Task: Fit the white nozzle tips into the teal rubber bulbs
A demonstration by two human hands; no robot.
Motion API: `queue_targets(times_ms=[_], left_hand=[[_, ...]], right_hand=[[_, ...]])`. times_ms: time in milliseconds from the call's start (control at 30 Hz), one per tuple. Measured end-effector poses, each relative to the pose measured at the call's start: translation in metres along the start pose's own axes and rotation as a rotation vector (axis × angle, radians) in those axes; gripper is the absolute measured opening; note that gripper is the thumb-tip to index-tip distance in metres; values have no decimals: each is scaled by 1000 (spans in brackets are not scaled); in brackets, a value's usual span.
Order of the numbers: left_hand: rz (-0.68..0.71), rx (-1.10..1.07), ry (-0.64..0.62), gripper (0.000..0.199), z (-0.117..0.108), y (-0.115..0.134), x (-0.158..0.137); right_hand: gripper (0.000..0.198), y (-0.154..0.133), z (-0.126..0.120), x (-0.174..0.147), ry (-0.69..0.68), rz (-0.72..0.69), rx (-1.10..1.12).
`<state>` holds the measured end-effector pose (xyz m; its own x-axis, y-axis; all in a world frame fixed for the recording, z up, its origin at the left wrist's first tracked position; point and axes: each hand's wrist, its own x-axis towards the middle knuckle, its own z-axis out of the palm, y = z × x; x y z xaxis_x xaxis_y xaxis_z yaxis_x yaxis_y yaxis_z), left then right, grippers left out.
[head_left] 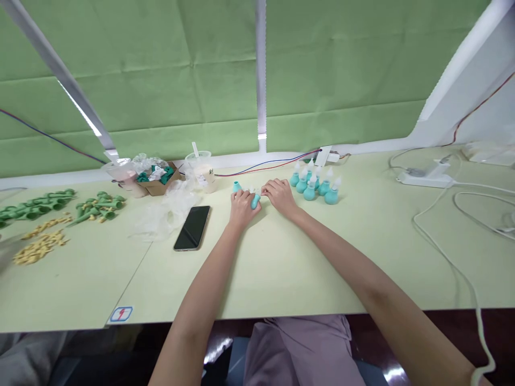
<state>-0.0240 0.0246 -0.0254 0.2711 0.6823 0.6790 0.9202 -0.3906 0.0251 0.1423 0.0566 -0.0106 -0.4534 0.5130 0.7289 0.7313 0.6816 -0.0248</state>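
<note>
My left hand (242,208) is closed around a small turquoise bulb-shaped piece (255,201), tilted over near the middle of the table. Just to its right, my right hand (279,195) has its fingertips pinched together; what they hold, if anything, is too small to make out. Another turquoise piece (236,186) with an open neck stands just behind my left hand. Right of my right hand, several turquoise bulbs with whitish, pointed translucent tips (309,190) stand upright in a group.
A black phone (192,228) lies left of my left arm, beside a crumpled clear bag (164,212). Behind are drink cups (205,174) and a small cardboard box (161,185). Green parts (100,206) and yellow pieces (40,247) lie far left. A power strip (426,176) with white cables sits right.
</note>
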Motion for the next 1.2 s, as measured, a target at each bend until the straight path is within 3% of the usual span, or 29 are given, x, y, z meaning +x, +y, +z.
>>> queue_targets(times_ms=[333,900,1033,1200], left_hand=[[2,4,-40,21,-3,2,1],[108,6,-184,12,-3,3,1],[122,21,-199,14,-2,2,2],[105,37,-216,16,-2,3,2]], right_hand=[[23,5,-1,-3,-49,-41,33],[28,21,-10,-6,-224,-374,-180],[22,19,-9,-5,-246,-340,-127],[17,16,-2,-6,-224,-158,47]])
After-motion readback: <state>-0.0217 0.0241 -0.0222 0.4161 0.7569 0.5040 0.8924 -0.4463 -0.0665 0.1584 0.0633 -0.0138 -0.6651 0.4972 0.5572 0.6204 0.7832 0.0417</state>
